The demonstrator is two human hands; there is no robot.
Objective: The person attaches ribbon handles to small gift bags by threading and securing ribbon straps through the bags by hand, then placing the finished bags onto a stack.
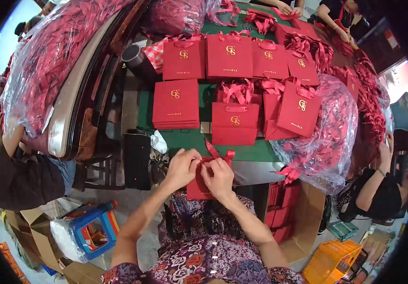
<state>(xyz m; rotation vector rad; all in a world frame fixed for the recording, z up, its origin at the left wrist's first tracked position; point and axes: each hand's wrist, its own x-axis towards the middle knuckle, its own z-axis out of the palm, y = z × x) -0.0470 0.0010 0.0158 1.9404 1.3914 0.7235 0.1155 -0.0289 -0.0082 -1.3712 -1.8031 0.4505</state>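
Observation:
A small red paper gift bag is in front of my body at the table's near edge, partly covered by my hands. A loose red ribbon sticks up from its upper end, beyond my right hand. My left hand is closed at the bag's upper left edge, thumb and fingers pinched together. Close beside it, my right hand bends over the bag with its fingers pinched where the ribbon meets it. The fingertips nearly touch; exactly what lies between them is partly hidden.
Finished-looking red bags with ribbon handles stand in rows on the green tabletop. A stack of flat bags lies left. Clear plastic sacks of ribbons flank the table. A dark cup stands back left. Other people work around.

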